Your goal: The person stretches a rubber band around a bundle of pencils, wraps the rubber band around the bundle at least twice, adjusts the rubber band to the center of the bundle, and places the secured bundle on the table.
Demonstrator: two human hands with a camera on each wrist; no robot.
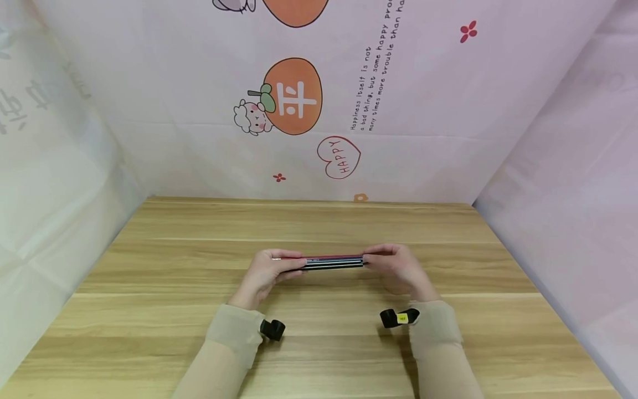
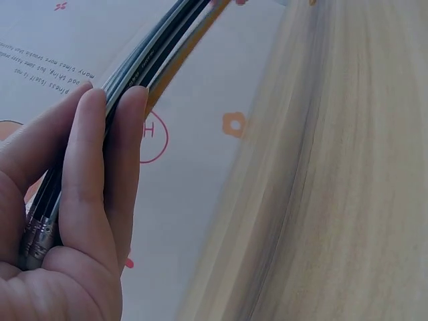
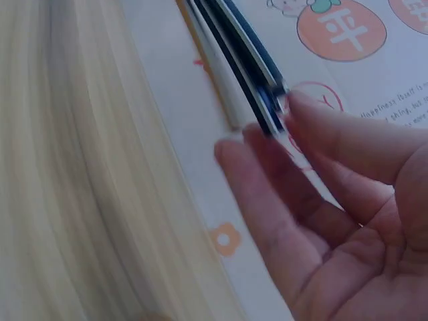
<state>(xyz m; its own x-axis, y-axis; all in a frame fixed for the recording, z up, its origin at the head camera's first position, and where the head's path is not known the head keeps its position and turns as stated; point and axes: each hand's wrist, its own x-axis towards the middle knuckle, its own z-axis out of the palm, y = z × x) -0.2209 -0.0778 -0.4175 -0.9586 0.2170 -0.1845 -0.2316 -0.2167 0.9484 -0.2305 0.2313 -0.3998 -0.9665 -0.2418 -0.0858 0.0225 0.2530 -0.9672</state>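
A bundle of several pencils (image 1: 334, 262) is held level above the wooden table, between the two hands. Dark striped barrels show, with a red one along the far side in the head view and a yellow one in the wrist views. My left hand (image 1: 271, 269) grips the left end, thumb on the near side; metal ferrules of the pencils (image 2: 40, 234) show inside that palm in the left wrist view. At the other end, my right hand (image 1: 396, 266) pinches the tips of the bundle between thumb and fingers, fingertips right at the pencil ends (image 3: 271, 114).
The wood-grain table (image 1: 319, 354) runs back to a white printed cloth (image 1: 199, 111) hanging behind it. More cloth walls stand at the left (image 1: 60, 183) and right (image 1: 563, 194). Each wrist wears a band with a small black camera.
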